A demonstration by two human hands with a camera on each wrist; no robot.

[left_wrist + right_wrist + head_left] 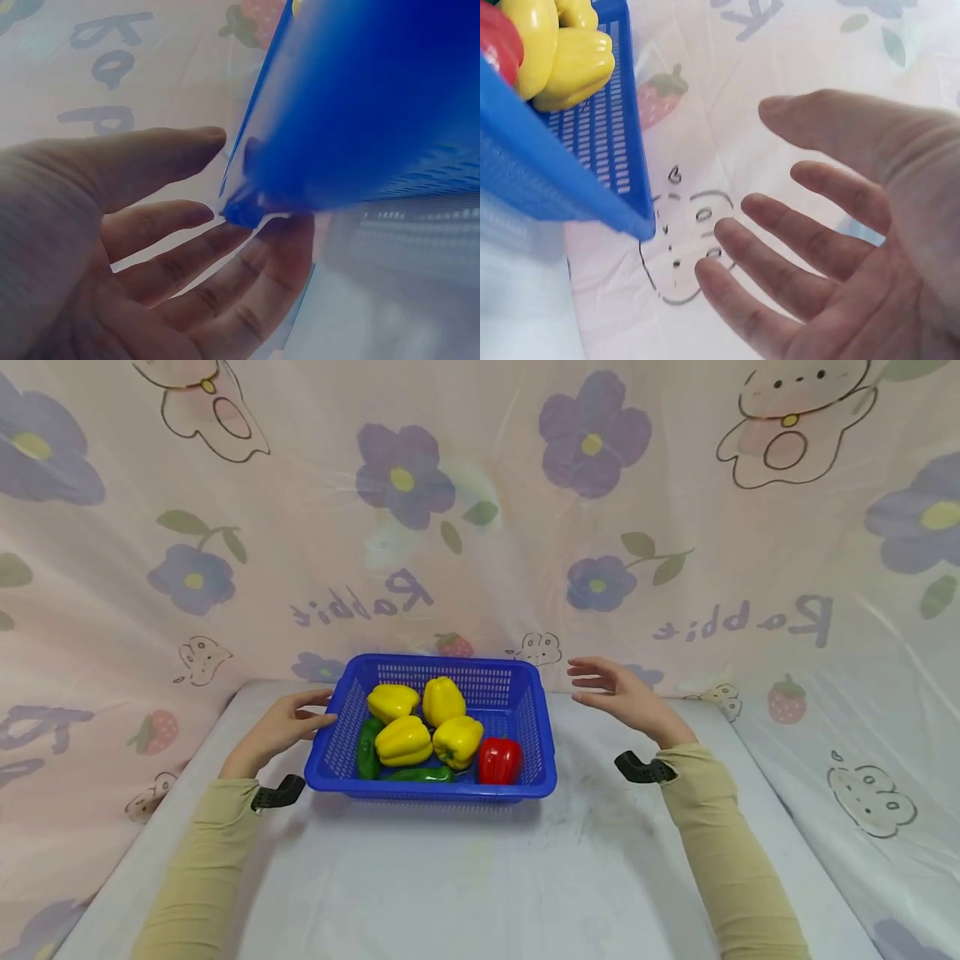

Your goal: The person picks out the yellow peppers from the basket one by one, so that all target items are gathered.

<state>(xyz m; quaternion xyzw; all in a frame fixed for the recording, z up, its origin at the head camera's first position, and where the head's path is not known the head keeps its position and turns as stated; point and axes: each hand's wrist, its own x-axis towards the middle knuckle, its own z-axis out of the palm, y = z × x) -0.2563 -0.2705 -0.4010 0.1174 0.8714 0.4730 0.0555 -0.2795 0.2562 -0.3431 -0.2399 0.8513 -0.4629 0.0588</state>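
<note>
A blue plastic basket (431, 789) with slotted walls holds several yellow bell peppers (405, 742), a red bell pepper (499, 761) and green peppers (368, 749). At the basket's left side is my left hand (279, 727), its fingertips right at the rim. In the left wrist view, the fingers (244, 322) reach under the rim's corner, with the thumb apart from them. My right hand (624, 695) hovers to the right of the basket, fingers loosely extended and nothing in them. A gap separates it from the basket wall (604, 150) in the right wrist view.
The basket stands toward the back of a white-covered table (450, 877). A pink curtain (495, 552) printed with flowers and rabbits hangs behind and around it. Black wrist mounts (279, 792) sit at both sleeve cuffs.
</note>
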